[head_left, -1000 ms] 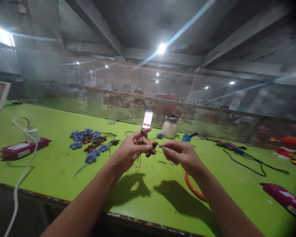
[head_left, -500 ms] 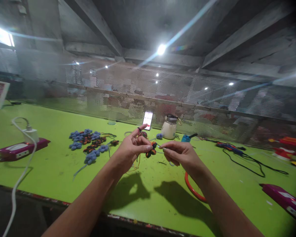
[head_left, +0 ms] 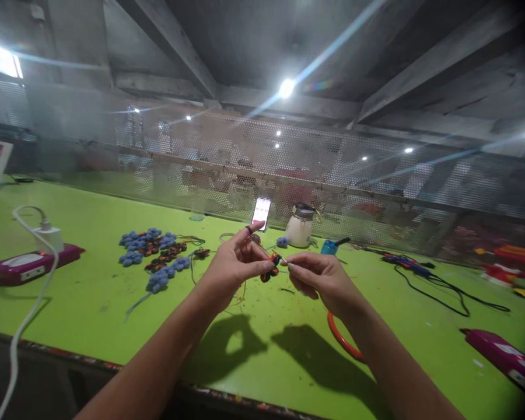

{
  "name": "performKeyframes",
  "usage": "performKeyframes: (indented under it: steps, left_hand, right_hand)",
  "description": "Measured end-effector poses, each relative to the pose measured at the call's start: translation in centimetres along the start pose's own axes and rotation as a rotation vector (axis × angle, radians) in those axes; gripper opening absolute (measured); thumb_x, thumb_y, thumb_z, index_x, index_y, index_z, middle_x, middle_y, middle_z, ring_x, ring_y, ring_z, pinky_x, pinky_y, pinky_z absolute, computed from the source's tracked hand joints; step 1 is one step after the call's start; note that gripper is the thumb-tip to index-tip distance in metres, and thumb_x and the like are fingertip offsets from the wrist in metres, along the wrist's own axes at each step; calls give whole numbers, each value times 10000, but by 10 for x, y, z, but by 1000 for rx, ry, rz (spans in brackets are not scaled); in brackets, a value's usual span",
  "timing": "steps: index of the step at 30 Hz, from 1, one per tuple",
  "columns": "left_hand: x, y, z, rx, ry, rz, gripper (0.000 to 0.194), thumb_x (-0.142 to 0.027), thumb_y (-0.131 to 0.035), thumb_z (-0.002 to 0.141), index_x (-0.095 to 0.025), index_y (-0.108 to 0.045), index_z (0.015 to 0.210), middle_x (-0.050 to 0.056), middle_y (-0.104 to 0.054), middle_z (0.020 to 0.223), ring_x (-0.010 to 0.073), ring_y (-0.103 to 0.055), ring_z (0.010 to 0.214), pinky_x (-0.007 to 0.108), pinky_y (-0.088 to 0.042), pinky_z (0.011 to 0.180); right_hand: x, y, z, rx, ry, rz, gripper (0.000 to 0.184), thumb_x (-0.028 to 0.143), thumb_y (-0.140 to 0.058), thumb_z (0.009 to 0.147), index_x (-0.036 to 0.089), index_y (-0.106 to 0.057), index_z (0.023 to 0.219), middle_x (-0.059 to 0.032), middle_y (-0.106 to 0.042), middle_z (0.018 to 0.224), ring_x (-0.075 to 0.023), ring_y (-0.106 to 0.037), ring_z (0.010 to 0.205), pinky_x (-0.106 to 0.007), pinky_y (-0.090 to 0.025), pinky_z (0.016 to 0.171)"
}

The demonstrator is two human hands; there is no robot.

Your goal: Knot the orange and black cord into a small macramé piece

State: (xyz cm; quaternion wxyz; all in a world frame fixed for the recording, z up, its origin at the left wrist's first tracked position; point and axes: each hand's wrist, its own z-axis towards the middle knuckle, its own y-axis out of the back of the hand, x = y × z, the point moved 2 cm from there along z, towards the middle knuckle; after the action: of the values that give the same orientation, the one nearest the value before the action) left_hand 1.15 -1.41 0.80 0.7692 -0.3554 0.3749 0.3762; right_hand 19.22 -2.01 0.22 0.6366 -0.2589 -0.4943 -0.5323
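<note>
My left hand [head_left: 230, 265] pinches a small crocheted flower [head_left: 269, 273] in black and orange yarn between thumb and fingers, with the index finger stretched out above it. Closed in a pinch, my right hand [head_left: 321, 275] holds a thin, pale needle-like tool [head_left: 284, 261] whose tip meets the flower's right side. Whether it is a sewing needle or a crochet hook is too small to tell. A loose yellow-orange yarn strand [head_left: 244, 291] hangs below my left hand. To the left lies a group of blue crocheted flowers [head_left: 160, 279] mixed with black and orange ones [head_left: 164, 255].
A phone [head_left: 261, 211] stands upright behind my hands, beside a white jar [head_left: 299, 227] with a dark lid. Power strips [head_left: 30, 262] lie at both sides. A red ring-shaped tube [head_left: 343, 338] is under my right forearm. Cables [head_left: 433, 280] and a blue container [head_left: 329, 247] are rightward.
My right hand has moved slightly and the tool's tip is now against the flower. My left hand still holds the flower. The view has shifted a little.
</note>
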Motion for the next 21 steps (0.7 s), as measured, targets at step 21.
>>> performKeyframes:
  steps: [21]
  left_hand:
    - [4,-2,0,18,-2,72,905,-97,-727,620,-114,-232,1378,14,-620,626,148,-569,561,281,-466,543]
  right_hand:
    - [1,-7,-1,29,-128,76,381,309,-614,792,226,-597,1164,41,-516,532,-32,-293,371,-189,-167,349]
